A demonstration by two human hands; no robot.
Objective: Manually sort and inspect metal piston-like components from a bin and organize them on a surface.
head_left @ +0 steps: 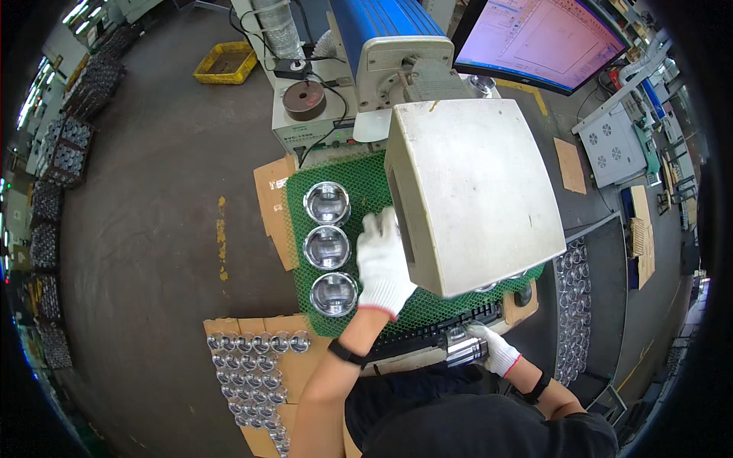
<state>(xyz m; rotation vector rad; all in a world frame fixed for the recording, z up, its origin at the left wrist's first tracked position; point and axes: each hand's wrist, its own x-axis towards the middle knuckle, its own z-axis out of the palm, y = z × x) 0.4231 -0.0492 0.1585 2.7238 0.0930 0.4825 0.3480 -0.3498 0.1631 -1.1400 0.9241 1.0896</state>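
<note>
In a white knit glove, my left hand (pixel 382 258) reaches over the green mesh mat (pixel 366 172), beside the pale box-shaped housing (pixel 477 191). Its fingers are bent; their far side and anything in them are hidden by that housing. To its left, three shiny metal pistons stand in a column: a far one (pixel 327 202), a middle one (pixel 327 247) and a near one (pixel 334 295). My right hand (pixel 495 349), also gloved, grips another metal piston (pixel 464 348) close to my body, at the front edge of the black keyboard (pixel 412 336).
Rows of pistons (pixel 248 374) lie on cardboard at lower left; more fill a rack (pixel 573 313) at right. A blue machine body (pixel 389 19) and a monitor (pixel 538 38) stand at the back. A brown reel (pixel 304 101) sits on the control box; a yellow crate (pixel 226 62) is on the floor.
</note>
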